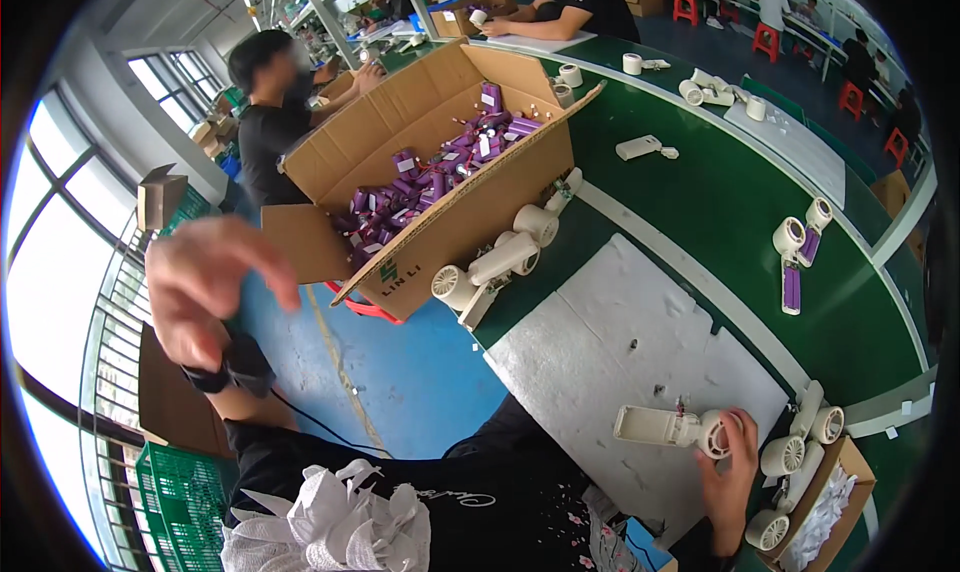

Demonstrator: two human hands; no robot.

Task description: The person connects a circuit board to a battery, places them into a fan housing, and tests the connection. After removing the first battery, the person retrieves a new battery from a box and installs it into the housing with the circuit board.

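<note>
My right hand (731, 472) grips the round head of a white handheld fan housing (655, 425) above the grey work mat. The housing's long handle shell points left, and its hollow side faces up. My left hand (205, 282) is lifted at the left, beside the big cardboard box (455, 227); it is slightly blurred, its fingers are apart and nothing shows in it. A dark band with a cable circles that wrist. Many purple battery packs (430, 177) with wires fill the box.
White fan housings (505, 257) lie between box and mat (600, 322); more stand at the right by a small carton (835, 502) of white pieces. A green conveyor (690, 202) carries fan parts, some with purple batteries. A green crate (180, 502) is lower left. Other people sit beyond.
</note>
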